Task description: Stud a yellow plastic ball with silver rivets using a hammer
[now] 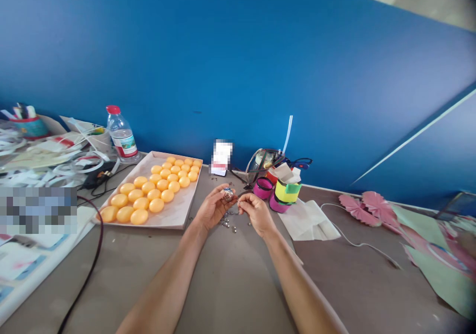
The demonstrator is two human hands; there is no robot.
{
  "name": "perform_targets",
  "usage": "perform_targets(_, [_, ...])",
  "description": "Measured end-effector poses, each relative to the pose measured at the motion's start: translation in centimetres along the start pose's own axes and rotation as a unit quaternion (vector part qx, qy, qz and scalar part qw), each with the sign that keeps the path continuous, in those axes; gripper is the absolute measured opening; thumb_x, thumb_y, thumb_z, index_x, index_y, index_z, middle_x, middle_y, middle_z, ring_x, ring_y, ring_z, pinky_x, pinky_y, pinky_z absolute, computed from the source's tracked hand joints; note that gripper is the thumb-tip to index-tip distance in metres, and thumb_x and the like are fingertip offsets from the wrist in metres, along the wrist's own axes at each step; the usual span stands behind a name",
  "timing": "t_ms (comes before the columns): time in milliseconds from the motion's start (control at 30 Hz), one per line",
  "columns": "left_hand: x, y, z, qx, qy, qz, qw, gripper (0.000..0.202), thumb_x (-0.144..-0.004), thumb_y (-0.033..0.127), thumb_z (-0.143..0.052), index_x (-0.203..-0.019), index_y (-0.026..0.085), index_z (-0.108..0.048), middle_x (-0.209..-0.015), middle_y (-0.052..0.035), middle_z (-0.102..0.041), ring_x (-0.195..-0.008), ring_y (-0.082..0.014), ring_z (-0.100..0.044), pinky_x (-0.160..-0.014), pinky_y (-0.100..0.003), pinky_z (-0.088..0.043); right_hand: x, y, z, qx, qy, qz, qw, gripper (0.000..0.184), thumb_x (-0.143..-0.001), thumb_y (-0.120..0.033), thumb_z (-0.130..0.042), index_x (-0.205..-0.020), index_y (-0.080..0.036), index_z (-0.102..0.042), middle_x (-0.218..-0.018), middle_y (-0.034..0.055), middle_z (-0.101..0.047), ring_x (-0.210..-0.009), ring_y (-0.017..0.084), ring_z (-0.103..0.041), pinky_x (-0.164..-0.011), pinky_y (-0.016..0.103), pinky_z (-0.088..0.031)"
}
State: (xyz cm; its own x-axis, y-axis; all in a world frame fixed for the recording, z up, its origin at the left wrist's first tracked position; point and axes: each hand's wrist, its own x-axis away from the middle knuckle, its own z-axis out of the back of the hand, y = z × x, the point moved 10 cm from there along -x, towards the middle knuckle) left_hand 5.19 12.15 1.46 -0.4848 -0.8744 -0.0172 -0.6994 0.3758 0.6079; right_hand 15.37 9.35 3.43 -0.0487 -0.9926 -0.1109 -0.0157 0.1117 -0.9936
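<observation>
My left hand [213, 207] is closed around a small, shiny silver object [228, 194], rounded and studded-looking; its exact kind is too small to make out. Close beside it, my right hand [256, 212] has thumb and fingertips pinched together near that object. Whatever lies in the pinch is too tiny to name. Below the two hands, several loose shiny silver bits [226, 222] are scattered on the grey table [238, 279].
Left stands a shallow box [186, 205] of orange balls [141, 203], with a red-capped bottle [124, 138] behind. Right of my hands are purple and yellow rolls [288, 192], white paper [310, 220] and pink folded paper [375, 207]. A lit phone [222, 155] leans on the blue partition [230, 76].
</observation>
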Motion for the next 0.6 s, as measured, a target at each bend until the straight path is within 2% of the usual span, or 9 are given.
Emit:
perform_targets(167, [-0.2,-0.6,0.4,0.010,0.007,0.009,1.000,0.023,-0.074,0.019,-0.059,-0.096,0.013,-0.058,-0.091,-0.0090,-0.064,-0.082,-0.0157,-0.061,-0.082,-0.031,-0.046,0.0,-0.5,0.5,0.079,0.052,0.041,0.995,0.007,-0.070,-0.025,-0.056,-0.074,-0.019,-0.057,-0.062,-0.0033,-0.052,-0.056,0.010,-0.045,-0.055,0.023,-0.037])
perform_targets(367, [-0.3,-1.0,0.4,0.019,0.015,0.014,1.000,0.020,-0.075,0.019,-0.059,-0.094,0.013,-0.058,-0.084,-0.0068,-0.064,-0.076,-0.0136,-0.061,-0.077,-0.028,-0.048,0.3,-1.3,0.4,0.161,0.079,0.122,0.976,0.009,-0.074,-0.027,-0.054,-0.074,-0.019,-0.058,-0.076,0.0008,-0.056,-0.071,0.014,-0.051,-0.067,0.026,-0.041])
perform_targets(600, [-0.3,-1.4,0.1,0.023,0.003,0.020,1.000,0.017,-0.075,0.018,-0.059,-0.092,0.014,-0.057,-0.081,-0.0053,-0.064,-0.075,-0.0136,-0.061,-0.077,-0.030,-0.048,0.3,-0.8,0.7,0.149,0.092,0.121,0.977,0.010,-0.075,-0.029,-0.052,-0.075,-0.021,-0.059,-0.076,0.0009,-0.056,-0.073,0.015,-0.052,-0.070,0.027,-0.041])
